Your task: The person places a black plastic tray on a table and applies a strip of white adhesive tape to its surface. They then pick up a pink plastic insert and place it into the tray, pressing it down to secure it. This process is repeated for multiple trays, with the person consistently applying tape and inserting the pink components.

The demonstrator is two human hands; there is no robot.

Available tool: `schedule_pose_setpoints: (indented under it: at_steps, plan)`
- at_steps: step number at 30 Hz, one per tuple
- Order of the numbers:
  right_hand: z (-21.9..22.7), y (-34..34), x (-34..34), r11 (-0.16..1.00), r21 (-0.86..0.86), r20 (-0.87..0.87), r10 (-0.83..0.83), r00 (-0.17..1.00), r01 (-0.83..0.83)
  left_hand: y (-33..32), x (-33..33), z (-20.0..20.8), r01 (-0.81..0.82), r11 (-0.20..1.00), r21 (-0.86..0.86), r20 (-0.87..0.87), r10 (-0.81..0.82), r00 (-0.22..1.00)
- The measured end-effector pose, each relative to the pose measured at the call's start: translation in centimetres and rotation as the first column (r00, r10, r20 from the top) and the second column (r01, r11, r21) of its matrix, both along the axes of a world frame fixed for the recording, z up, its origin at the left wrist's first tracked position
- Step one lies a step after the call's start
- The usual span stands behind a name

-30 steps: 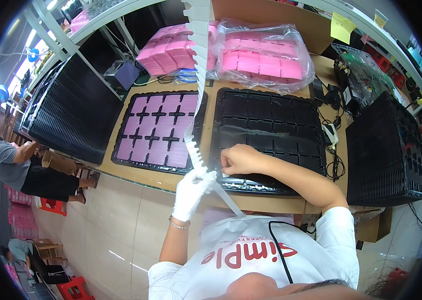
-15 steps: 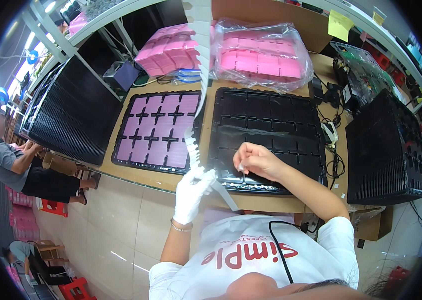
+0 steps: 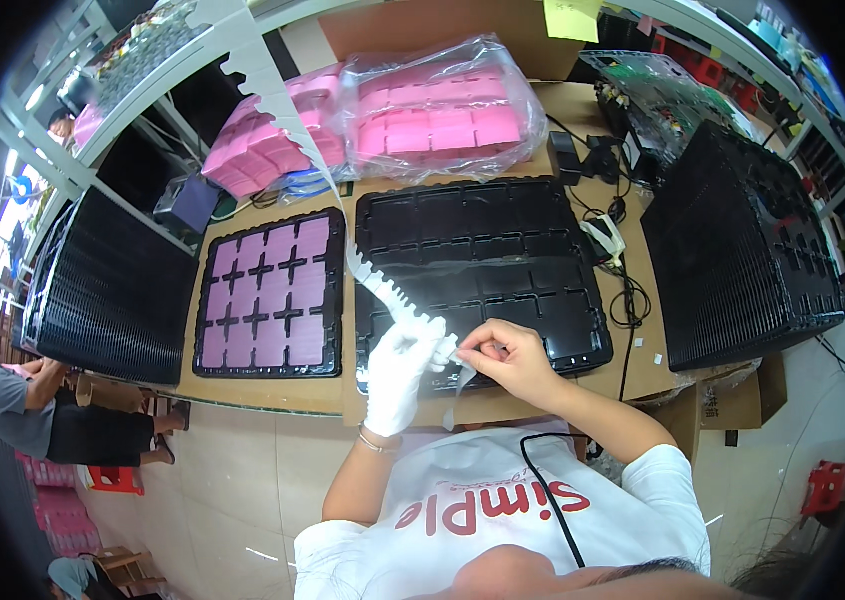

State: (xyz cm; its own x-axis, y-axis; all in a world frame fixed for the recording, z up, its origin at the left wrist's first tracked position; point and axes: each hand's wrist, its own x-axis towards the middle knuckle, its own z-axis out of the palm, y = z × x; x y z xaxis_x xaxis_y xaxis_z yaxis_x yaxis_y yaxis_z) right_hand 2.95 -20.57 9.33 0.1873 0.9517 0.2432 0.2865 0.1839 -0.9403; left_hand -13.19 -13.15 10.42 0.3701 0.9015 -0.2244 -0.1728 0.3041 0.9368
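Bright indoor light, blown-out patch far left, shine on plastic bag (image 3: pixel 440 108), fisheye-bent edges, black corners

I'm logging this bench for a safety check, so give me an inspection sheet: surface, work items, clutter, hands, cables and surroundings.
Surface: brown tabletop, partly covered.
Work items: white notched strip over the large black tray; tray with purple pads to its left.
Clutter: small white pieces; bagged pink foam behind.
Hands: gloved left hand holds the strip; bare right hand has fingertips at it, grip unclear.
Cables: black cables, looped right of the black tray.
Surroundings: tray stacks both sides; co-worker far left.
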Motion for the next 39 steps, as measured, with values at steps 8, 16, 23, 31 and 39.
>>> schedule_pose_setpoints:
  at_steps: [8, 16, 23, 31, 39]
  plan:
    - [0.4, 1.5, 3.9, 0.896, 0.427, 0.297, -0.012, 0.955, -0.122, 1.2, 0.0, -0.9, 0.006, 1.0, 0.019, -0.069, -0.005, 0.998]
    - [-4.7, 14.3, 24.3, 0.925, -0.099, 0.299, -0.323, 0.898, 0.366, 1.7, -0.6, -0.9, 0.012, 0.998, 0.07, -0.06, -0.007, 0.998]
    - [-3.9, 16.7, 24.9, 0.889, -0.229, 0.627, -0.177, 0.758, 0.397, 1.7, -0.6, -0.7, 0.024, 0.999, 0.038, -0.074, -0.022, 0.997]
    - [-4.6, 17.7, 25.8, 0.876, -0.237, 0.661, -0.171, 0.73, 0.42, 2.0, -1.2, -1.4, 0.089, 0.996, 0.028, -0.038, -0.088, 0.995]
    - [-4.5, 17.6, 25.7, 0.87, -0.264, 0.623, -0.176, 0.762, 0.417, 1.9, -1.3, -1.4, 0.076, 0.997, 0.024, -0.044, -0.075, 0.996]
